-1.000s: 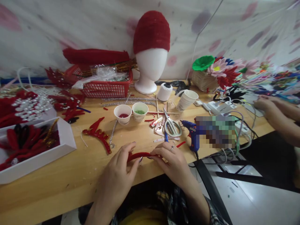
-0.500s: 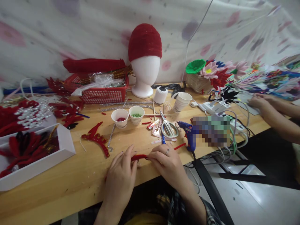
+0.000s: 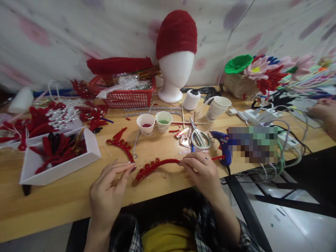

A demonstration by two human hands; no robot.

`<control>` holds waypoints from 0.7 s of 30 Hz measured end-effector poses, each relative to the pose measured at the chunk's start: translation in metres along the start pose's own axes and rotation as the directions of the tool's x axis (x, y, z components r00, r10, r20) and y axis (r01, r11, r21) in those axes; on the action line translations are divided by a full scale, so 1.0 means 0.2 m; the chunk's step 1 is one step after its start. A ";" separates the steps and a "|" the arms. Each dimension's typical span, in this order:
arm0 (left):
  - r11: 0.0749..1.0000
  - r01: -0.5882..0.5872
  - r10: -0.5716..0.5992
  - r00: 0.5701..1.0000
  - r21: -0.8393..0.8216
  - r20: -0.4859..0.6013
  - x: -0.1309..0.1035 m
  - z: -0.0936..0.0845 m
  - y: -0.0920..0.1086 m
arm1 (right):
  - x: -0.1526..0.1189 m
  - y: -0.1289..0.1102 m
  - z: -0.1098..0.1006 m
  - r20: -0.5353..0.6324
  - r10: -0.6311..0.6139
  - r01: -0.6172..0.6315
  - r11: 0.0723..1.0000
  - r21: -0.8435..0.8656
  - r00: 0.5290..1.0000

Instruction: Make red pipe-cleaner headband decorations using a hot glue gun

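Note:
My right hand (image 3: pixel 202 169) pinches a red fuzzy strip (image 3: pixel 168 161) near its right part. The strip arches left to a wider end with gold-edged loops, and its thin tail sticks out past my fingers to the right. Off the strip's left end, my left hand (image 3: pixel 111 185) has its thumb and fingers slightly apart, with nothing visible between them. Its fingertips are close to the lower end of a similar red gold-edged piece (image 3: pixel 121 145) lying on the table (image 3: pixel 68 199); whether they touch is unclear.
Paper cups with red beads (image 3: pixel 145 126) and green beads (image 3: pixel 164 122) stand ahead. Scissors (image 3: pixel 199 136) and a blue glue gun (image 3: pixel 223 147) lie right of them. A white box (image 3: pixel 55 168) of red pieces is left. A co-worker's hand (image 3: pixel 324 110) is far right.
My left hand has let go of the red strip and moved left, exposing its looped end. My right hand still holds it. The camera view has shifted.

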State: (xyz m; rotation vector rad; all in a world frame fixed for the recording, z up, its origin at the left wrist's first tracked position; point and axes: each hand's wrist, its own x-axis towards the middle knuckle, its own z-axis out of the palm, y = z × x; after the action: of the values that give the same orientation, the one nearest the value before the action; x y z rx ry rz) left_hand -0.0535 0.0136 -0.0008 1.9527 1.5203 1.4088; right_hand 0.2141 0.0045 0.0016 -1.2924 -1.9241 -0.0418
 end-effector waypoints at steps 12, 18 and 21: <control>0.990 -0.103 0.076 0.965 0.097 0.251 -0.02 0.14 -0.10 | 0.01 0.01 -0.01 -0.005 0.007 -0.007 1.000 -0.024 1.000; 0.945 0.100 -0.071 0.992 -0.311 0.105 -0.01 0.06 -0.05 | 0.03 -0.03 -0.01 -0.030 0.029 -0.027 0.998 0.052 0.999; 0.685 0.341 -0.263 0.940 -0.643 0.218 -0.01 0.07 -0.02 | 0.06 -0.09 0.00 -0.051 0.043 -0.035 0.987 0.155 0.998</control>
State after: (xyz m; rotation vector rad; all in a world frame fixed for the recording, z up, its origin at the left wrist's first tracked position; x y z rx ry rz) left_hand -0.0439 0.0170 -0.0115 1.2352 1.0000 1.4052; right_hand 0.1979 0.0057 0.0158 -1.2137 -1.8181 0.0890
